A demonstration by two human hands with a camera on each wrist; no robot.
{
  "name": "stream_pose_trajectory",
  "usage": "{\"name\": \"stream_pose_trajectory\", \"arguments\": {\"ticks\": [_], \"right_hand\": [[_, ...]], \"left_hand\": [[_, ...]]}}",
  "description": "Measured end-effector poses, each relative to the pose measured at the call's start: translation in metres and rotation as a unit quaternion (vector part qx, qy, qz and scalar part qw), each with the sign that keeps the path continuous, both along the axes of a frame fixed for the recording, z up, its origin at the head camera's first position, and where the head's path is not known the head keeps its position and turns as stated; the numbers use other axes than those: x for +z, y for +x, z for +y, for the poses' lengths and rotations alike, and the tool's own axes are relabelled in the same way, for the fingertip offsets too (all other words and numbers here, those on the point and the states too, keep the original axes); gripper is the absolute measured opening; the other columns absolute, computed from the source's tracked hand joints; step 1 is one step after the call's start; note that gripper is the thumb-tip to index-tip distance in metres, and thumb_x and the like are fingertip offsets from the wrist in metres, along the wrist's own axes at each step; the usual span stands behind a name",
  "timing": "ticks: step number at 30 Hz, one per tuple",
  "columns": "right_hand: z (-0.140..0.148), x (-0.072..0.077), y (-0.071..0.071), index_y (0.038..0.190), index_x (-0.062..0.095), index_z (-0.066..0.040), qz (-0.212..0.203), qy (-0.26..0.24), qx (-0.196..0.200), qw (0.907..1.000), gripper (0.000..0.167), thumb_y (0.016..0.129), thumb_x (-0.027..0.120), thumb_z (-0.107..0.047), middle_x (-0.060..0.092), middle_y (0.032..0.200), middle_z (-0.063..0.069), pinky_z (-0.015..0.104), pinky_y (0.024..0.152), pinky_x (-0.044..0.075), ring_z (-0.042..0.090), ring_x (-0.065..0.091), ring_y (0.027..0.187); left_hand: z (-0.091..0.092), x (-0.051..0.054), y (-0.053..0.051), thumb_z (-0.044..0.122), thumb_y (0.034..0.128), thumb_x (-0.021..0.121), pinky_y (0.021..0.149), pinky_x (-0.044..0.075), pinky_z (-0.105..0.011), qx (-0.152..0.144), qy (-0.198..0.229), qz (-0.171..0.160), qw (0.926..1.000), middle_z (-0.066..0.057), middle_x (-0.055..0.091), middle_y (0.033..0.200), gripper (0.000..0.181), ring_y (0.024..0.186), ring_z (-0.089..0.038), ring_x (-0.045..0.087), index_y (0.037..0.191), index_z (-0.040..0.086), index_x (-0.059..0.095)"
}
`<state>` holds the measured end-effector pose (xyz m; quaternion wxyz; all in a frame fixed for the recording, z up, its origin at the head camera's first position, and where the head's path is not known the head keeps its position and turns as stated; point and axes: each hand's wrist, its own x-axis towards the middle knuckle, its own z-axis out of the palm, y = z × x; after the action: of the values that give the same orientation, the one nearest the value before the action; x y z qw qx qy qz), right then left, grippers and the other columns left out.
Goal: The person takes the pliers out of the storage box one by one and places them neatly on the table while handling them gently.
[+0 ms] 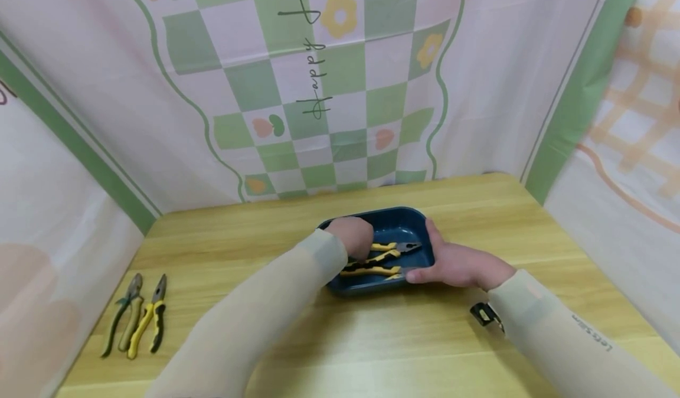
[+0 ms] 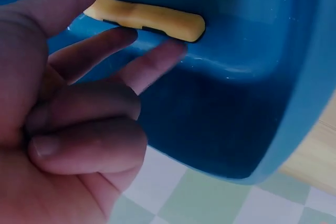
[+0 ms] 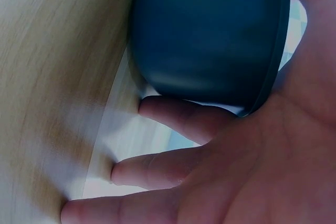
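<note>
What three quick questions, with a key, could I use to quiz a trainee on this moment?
1. How many pairs of pliers lie on the wooden table outside the blue tray?
A) one
B) two
C) four

2. True or false: the left hand reaches inside the tray while the right hand is at the tray's right end in the head view.

3. Fill the gap: in the left wrist view, the handle just beyond the fingertips is mostly ____.

Key: 1. B; 2. True; 3. yellow.
</note>
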<state>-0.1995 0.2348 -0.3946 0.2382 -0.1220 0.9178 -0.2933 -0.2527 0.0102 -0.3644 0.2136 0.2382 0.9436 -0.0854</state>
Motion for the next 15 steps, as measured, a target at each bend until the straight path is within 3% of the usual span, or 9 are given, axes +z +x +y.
{"name": "stream_pose_trajectory", "arguments": {"ticks": [3,7,15], "right_hand": [[0.0003,-0.0003,0.0000,0.151,-0.026,-0.002,0.000,0.001,-0.001,1.0000,0.134,0.082,0.070,-0.066,0.020,0.151,0.041,0.060,0.106,0.031,0.045,0.041,0.130],[0.0003,-0.0008,0.0001,0.151,-0.025,-0.001,0.002,0.001,-0.003,1.0000,0.135,0.081,0.071,-0.066,0.021,0.151,0.041,0.060,0.105,0.032,0.044,0.042,0.129],[0.0009,-0.0029,-0.0009,0.151,-0.024,-0.002,0.002,0.001,-0.001,1.0000,0.135,0.081,0.071,-0.066,0.024,0.150,0.041,0.059,0.105,0.033,0.043,0.045,0.128]], "left_hand": [[-0.0001,-0.0004,-0.0034,0.025,0.0925,0.074,0.070,0.051,-0.034,0.011,0.010,0.000,0.9999,0.005,0.064,0.086,0.007,0.074,-0.014,0.057,0.089,0.018,0.072],[0.0004,-0.0017,-0.0055,0.022,0.0934,0.073,0.074,0.052,-0.034,-0.003,0.002,0.014,0.9999,0.005,0.064,0.087,0.005,0.075,-0.013,0.057,0.091,0.018,0.073],[0.0046,-0.0072,-0.0042,0.018,0.1039,0.054,0.057,0.045,-0.030,-0.020,-0.029,0.054,0.9979,0.002,0.058,0.074,0.027,0.063,-0.013,0.047,0.080,0.016,0.067]]}}
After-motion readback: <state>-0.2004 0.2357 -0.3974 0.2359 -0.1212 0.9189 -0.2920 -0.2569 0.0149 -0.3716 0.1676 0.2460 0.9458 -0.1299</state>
